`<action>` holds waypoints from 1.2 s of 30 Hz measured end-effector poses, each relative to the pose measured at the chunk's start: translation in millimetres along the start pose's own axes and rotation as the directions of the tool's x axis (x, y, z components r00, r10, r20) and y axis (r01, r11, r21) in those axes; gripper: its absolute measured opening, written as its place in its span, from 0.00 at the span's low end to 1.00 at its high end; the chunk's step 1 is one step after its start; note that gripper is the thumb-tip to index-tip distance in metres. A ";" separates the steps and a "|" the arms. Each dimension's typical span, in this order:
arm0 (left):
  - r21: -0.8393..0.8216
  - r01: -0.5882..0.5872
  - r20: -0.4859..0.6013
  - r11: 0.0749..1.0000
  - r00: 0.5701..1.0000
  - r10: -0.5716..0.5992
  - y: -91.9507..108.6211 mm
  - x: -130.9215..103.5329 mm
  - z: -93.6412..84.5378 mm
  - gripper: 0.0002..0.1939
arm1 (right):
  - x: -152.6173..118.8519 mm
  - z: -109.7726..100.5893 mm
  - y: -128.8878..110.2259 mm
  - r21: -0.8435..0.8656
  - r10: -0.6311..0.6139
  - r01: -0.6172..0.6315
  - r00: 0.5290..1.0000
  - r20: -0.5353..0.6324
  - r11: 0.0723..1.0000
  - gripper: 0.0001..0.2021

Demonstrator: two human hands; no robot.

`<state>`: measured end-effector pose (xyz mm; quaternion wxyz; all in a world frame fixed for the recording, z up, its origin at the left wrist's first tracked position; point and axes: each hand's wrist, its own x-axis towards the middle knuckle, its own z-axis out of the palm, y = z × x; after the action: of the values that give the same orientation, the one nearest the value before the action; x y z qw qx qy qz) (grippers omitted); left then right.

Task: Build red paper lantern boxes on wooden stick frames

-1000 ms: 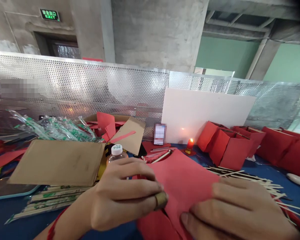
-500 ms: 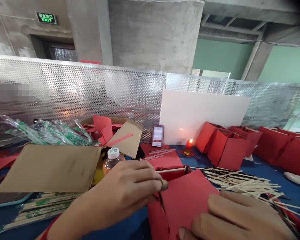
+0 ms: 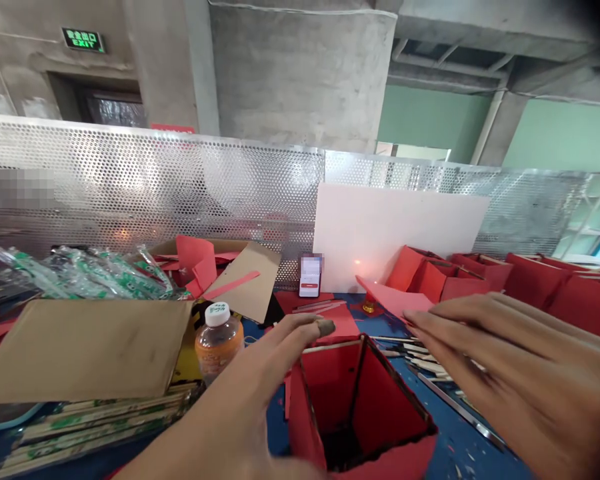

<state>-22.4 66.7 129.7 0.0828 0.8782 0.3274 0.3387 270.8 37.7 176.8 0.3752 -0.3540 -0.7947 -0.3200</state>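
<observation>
Concrete wall point(image 3: 300, 73) and perforated metal screen point(image 3: 255, 187) back a blue table point(image 3: 451, 443). At its near side stands an open red box point(image 3: 387, 407), its dark, uneven rim upward. Left hand point(image 3: 247, 397): spread wide at the box's left side, thumb and fingers well apart; whether it touches the rim, I cannot tell from where I stand. Right hand point(image 3: 525, 367): fingertips pinched narrow on the edge of a red sheet point(image 3: 397, 300), held apart from the box. Principal hazard: the sheet screens the upper part of a candle point(image 3: 369, 306), of which only the base shows. Warm glow on the white board point(image 3: 395, 227) suggests a live flame; were the paper to dip against it, scorching could follow. Secondary risks: a sideways push by the left hand could shift or crease the box's thin-looking sides, and a low sweep by the right could scatter the pale sticks point(image 3: 430, 363) and metal tool point(image 3: 463, 411). Farther out, the red boxes point(image 3: 463, 287) near the candle could catch, and the bottle point(image 3: 219, 347) beside the left hand could topple if bumped.
</observation>
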 end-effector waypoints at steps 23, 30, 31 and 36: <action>-0.194 -0.051 0.127 0.980 0.989 0.077 -11.5 1.4 -25.8 0.23 | -0.3 58.4 29.1 0.129 0.117 -0.270 0.734 0.669 0.954 0.14; -0.308 -0.129 0.170 0.942 0.967 0.188 -2.5 9.3 -31.8 0.17 | -11.8 27.6 18.9 0.119 0.032 -0.133 0.787 0.616 0.984 0.11; -0.311 -0.144 0.181 0.939 0.961 0.207 -2.6 10.0 -34.1 0.16 | -13.5 22.7 18.7 0.123 0.009 -0.104 0.799 0.601 0.987 0.11; -0.171 -0.330 0.189 0.929 0.914 0.359 -10.1 5.5 -54.7 0.06 | -12.1 21.2 21.3 0.099 0.079 -0.179 0.777 0.625 0.979 0.10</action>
<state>-60.1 73.7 170.3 0.1163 0.9462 0.1325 0.2713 285.7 61.8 161.2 0.1416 -0.4629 -0.8695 -0.0982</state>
